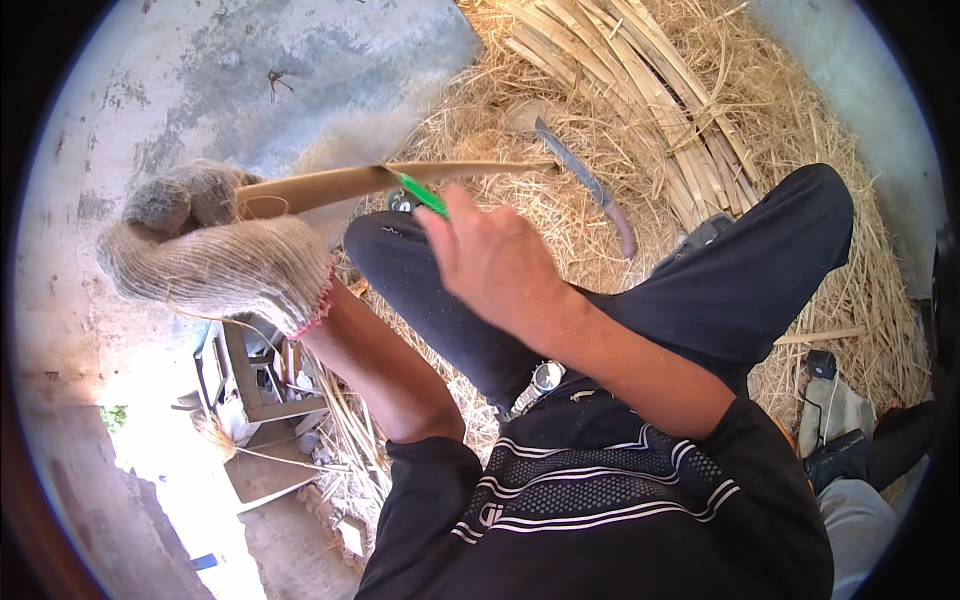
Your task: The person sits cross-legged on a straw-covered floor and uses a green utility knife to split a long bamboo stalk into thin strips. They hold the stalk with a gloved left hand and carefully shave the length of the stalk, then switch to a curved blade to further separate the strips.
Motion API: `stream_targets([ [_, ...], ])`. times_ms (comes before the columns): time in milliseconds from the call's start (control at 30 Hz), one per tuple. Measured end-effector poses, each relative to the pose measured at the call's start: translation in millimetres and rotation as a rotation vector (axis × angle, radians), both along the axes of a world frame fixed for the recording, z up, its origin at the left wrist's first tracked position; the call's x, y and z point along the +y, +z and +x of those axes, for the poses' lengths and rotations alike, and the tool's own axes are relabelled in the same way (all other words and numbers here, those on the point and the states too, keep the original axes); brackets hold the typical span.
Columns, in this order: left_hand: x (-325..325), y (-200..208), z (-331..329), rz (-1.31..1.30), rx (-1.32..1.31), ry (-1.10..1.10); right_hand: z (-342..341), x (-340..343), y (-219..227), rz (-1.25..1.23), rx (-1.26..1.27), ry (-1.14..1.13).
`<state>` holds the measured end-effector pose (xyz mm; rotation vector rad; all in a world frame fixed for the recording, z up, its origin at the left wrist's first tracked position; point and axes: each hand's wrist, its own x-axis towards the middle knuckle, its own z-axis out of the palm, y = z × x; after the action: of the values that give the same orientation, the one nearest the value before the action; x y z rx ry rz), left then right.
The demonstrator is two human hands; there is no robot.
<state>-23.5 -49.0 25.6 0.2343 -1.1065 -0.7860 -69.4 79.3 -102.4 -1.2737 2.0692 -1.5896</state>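
My left hand [215,235], in a grey knitted work glove, is closed around one end of a long bamboo strip [300,190]. The strip points right, over my bent knee, and tapers to a thin far end. My right hand [495,250] is bare and grips a tool with a bright green handle [424,195]. That tool's tip meets the strip around its middle; its exact kind is too small to make out. Beyond my hands, a machete [585,180] with a dark blade and brown handle rests on the shavings.
A bundle of split bamboo strips [660,100] lies at the far right on a heap of shavings [460,130]. A wooden stool [265,385] stands at the left near bright light. A silver watch [547,376] shows at my waist. Another person's leg [860,520] is at lower right.
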Motion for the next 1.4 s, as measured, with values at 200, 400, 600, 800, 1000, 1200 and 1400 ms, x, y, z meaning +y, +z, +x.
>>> stream_targets([
  [200,-16.6,-2.7,13.0,-0.075,-0.006,-0.149,3.2,19.0,33.6,0.035,-0.021,0.093],
  [400,-19.2,-12.3,25.1,-0.035,0.110,-0.355,-16.8,15.3,-10.9,0.196,0.050,0.046],
  [600,-1.5,-1.6,6.8,-0.045,-0.005,-0.105,-32.6,-3.9,-76.8,0.113,0.266,-0.006],
  [800,9.3,-6.8,13.0,0.020,-0.090,0.187,-14.3,0.3,-24.7,0.125,-0.119,0.137],
  [1000,10.4,0.2,9.1,-0.068,-0.165,0.045,-100.1,-25.7,-211.6,0.621,0.172,-0.005],
  [1200,6.1,-3.2,9.0,-0.093,-0.188,0.210,-41.4,-5.6,-104.5,0.485,-0.222,0.014],
  [1400,2.2,-9.6,8.6,0.026,-0.081,0.412,-37.9,19.1,-93.9,0.548,-0.036,-0.035],
])
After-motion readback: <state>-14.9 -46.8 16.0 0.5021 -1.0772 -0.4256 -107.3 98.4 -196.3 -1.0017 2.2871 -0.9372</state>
